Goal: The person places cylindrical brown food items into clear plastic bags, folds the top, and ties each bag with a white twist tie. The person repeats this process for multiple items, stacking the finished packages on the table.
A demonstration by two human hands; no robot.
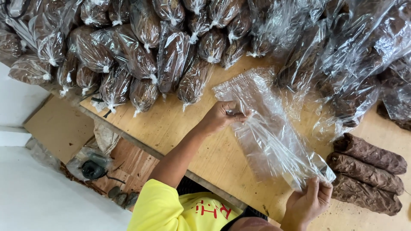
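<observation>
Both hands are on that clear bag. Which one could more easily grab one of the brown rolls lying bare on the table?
Probably the right hand. It pinches the clear bag at the end right beside the brown rolls, while the left hand holds the far end.

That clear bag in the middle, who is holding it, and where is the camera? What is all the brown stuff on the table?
The camera sits on a person's head and looks down at their own bare hands; the view appears turned around. The left hand and right hand each pinch one end of a clear plastic bag above a wooden table. Beside the right hand lie three unwrapped brown rolls that look like dried leaf. Farther off is a pile of tied bags holding similar rolls, beside loose empty plastic.
</observation>
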